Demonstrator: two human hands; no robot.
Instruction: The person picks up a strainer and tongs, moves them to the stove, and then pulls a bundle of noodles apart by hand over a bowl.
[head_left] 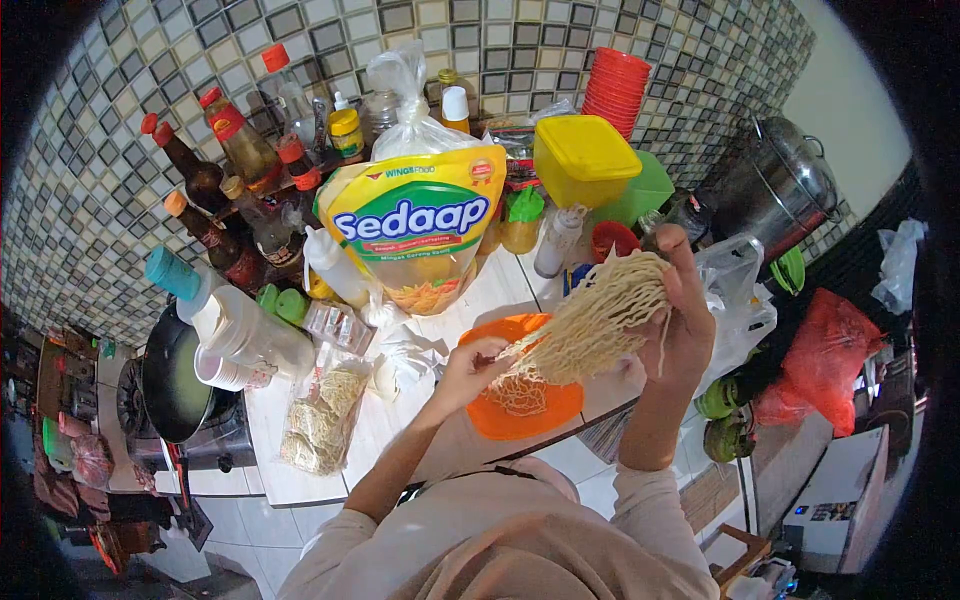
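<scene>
Above a white table (268,412) by a tiled wall (520,50), the right hand (685,305) grips noodles (600,318); the left hand (468,373) pinches their edge.

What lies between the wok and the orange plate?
In the head view, a clear bag of dried noodles and a crumpled white plastic bag lie between the wok and the orange plate; the left forearm also crosses there.

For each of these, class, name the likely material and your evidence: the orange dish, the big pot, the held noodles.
Orange dish: probably smooth plastic, given its even, bright colour.
Big pot: shiny metal, perhaps stainless steel, from its bright highlights.
Noodles: matte, seemingly dried dough; pale, crinkled strands.
</scene>
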